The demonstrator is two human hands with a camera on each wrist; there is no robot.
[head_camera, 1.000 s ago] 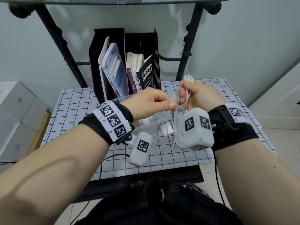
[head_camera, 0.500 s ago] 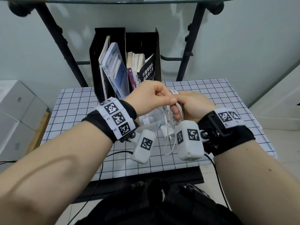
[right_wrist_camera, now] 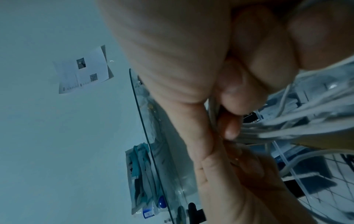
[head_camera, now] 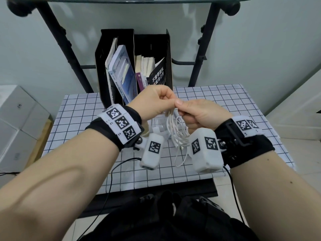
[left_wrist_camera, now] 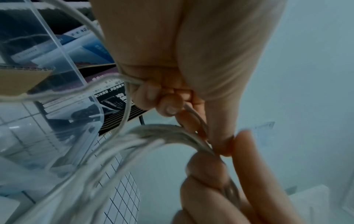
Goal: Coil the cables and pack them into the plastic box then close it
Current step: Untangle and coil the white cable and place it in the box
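Both hands are raised together above the checked table. A white cable hangs in several loops from between them, its lower loop dangling near the table's front. My right hand grips the top of the looped bundle in curled fingers. My left hand pinches a strand of the same cable at its fingertips, touching the right thumb. The clear plastic box stands on the table just below and behind the hands, mostly hidden in the head view. From the right wrist the cable shows as a blurred bundle.
A black file holder with books and booklets stands at the back of the table. Black frame legs rise on both sides under a glass shelf. White boxes sit on the floor to the left.
The right hand has lowered and turned over with the cable bundle, and the left hand has come up to meet it. More loops now hang below the hands.
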